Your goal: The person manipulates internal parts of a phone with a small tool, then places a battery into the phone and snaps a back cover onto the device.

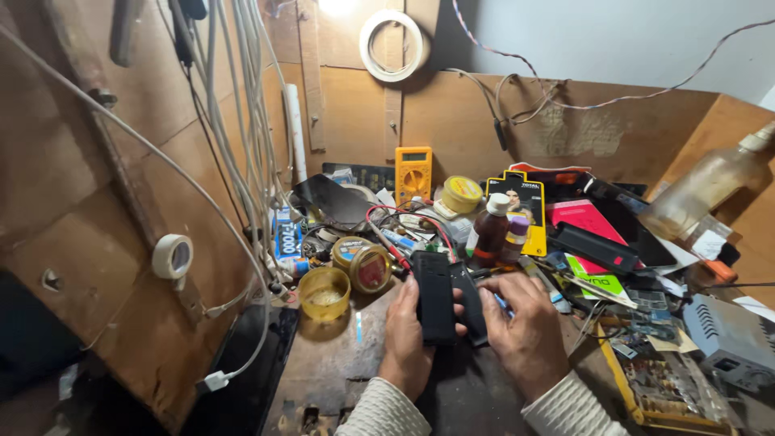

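Note:
Low in the middle of the head view, my left hand point(406, 333) grips a long black slab-shaped casing point(434, 292), held upright over the workbench. My right hand point(526, 325) holds a second, narrower black piece point(469, 300) pressed against the first one's right side, with a thin blue tool point(502, 303) poking out between its fingers. Both wrists show cream knitted sleeves. Red and black test leads point(404, 222) trail across the bench just behind the casing.
A yellow multimeter point(412, 172) leans on the back board. Round tins point(365, 262), an amber cup point(324, 293), a brown bottle point(490, 231), phones and packets crowd the bench. White cables point(242, 137) hang left; a clear bottle point(704, 190) and grey box point(731, 339) sit right.

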